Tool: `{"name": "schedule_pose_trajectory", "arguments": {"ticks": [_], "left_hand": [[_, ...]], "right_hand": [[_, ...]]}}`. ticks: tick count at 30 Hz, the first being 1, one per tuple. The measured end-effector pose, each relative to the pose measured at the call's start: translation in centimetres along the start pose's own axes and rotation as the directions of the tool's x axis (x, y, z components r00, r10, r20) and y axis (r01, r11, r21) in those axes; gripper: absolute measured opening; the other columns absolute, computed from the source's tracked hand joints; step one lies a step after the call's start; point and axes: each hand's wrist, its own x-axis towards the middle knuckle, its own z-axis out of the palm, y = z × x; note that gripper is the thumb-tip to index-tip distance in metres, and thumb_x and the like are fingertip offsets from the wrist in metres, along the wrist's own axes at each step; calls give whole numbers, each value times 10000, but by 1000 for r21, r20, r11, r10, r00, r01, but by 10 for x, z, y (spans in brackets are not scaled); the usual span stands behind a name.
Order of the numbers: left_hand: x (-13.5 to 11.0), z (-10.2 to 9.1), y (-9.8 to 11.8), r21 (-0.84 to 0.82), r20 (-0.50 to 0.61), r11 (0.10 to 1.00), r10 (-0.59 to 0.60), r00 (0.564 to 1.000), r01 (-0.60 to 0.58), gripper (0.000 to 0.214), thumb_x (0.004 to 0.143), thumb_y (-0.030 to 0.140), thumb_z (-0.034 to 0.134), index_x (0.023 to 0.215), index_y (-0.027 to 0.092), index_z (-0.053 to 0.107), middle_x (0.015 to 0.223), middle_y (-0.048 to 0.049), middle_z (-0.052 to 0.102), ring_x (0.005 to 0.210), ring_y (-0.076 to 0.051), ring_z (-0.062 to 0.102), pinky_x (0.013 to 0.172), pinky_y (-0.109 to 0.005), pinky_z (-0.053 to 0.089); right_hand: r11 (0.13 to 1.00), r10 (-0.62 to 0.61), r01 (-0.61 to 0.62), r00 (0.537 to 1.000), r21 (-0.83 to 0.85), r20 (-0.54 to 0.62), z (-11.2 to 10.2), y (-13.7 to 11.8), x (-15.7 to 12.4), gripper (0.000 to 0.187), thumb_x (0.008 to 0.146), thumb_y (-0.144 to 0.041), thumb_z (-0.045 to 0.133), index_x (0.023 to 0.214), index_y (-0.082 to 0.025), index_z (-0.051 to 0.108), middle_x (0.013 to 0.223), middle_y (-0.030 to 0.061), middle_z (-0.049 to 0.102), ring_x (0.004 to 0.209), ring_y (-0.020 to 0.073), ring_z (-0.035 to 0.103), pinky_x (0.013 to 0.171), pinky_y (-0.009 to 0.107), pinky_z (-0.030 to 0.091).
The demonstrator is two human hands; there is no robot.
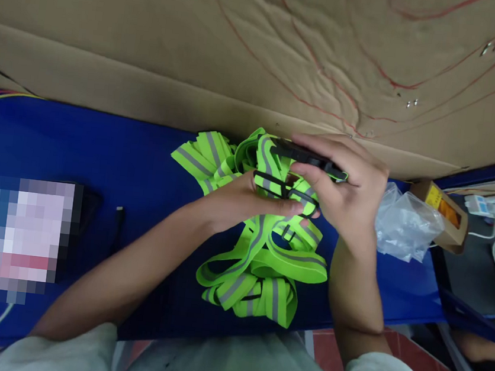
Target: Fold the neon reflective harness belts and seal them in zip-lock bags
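Neon-green reflective webbing straps (264,271) are heaped on the blue desk (99,151), nearest the body. Their upper loops are gripped from the left by the left hand (246,200), its fingers closed. The right hand (348,197) is clamped from above on a flat black bar (304,155), whose long axis runs left to right. A crumpled clear plastic bag (403,227) and a brown cardboard sheet (246,42) lie beyond.

Looks like a small packing or assembly workshop; has a blue worktable (99,151) backed by a large corrugated cardboard sheet (246,42) scrawled with red lines; holds a heap of neon-green reflective straps (260,270), crumpled clear plastic bags (403,227) and a small cardboard box (443,214); stands on red floor tiles (326,361).
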Motion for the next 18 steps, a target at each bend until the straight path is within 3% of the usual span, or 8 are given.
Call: {"name": "schedule_pose_trajectory", "arguments": {"ticks": [3, 5, 8, 10, 13, 15, 18], "left_hand": [[-5, 2, 6, 63, -50, 997, 44, 998, -41, 351, 711, 315, 958, 1008, 209, 805, 1009, -35, 819, 940, -233, 781, 923, -391, 636], [-8, 2, 11, 90, -62, 995, 44, 997, -38, 340, 728, 328, 948, 1012, 207, 807, 995, -41, 822, 921, -238, 787, 919, -398, 639], [-9, 0, 12, 107, -80, 994, 32, 996, -24, 389, 710, 283, 960, 1060, 204, 810, 1046, -61, 826, 974, -253, 791, 959, -397, 629], [-6, -2, 8, 51, -41, 999, 10, 999, -8, 407, 696, 250, 966, 1069, 197, 812, 1081, -71, 826, 1039, -264, 787, 1013, -397, 609], [-1, -4, -3, -108, 156, 986, -107, 982, 125, 355, 772, 252, 917, 1102, 184, 806, 1068, -102, 828, 1039, -289, 796, 1007, -425, 619], [1, -3, -7, -164, 260, 966, -155, 953, 202, 319, 828, 258, 871, 1126, 179, 792, 1035, -113, 831, 1000, -296, 806, 945, -426, 646], [-2, 0, -2, -150, 256, 978, -103, 961, 145, 245, 884, 267, 820, 1112, 184, 783, 990, -97, 833, 952, -278, 811, 921, -412, 652]], "right_hand": [[989, -32, 13, 991, 145, 127, -9, 0, 0, 436, 958, -528, 700, 1307, -269, 743, 1333, 42, 718, 1276, 230, 662, 1158, 365, 504], [966, 19, -64, 984, 251, 176, -12, 0, 0, 451, 994, -560, 631, 1341, -283, 711, 1378, 35, 704, 1331, 229, 638, 1184, 376, 489], [925, 160, -224, 962, 306, 221, -13, 1, 0, 411, 975, -471, 694, 1330, -265, 687, 1348, 34, 716, 1299, 236, 662, 1143, 393, 536], [939, 180, -228, 964, 258, 198, -12, 0, 0, 436, 918, -429, 767, 1311, -262, 679, 1336, 41, 707, 1285, 251, 662, 1138, 410, 549], [998, 57, -58, 998, 28, 28, -12, -4, -2, 372, 893, -357, 788, 1254, -318, 704, 1343, 44, 655, 1343, 272, 602, 1216, 433, 492], [986, -22, 15, 999, -164, -40, -12, -8, -3, 366, 919, -350, 751, 1282, -359, 707, 1386, 50, 598, 1405, 298, 542, 1255, 442, 451], [958, -21, 9, 999, -286, -38, -15, -12, -6, 478, 964, -385, 681, 1439, -381, 627, 1413, 51, 597, 1405, 323, 541, 1235, 451, 478]]}}
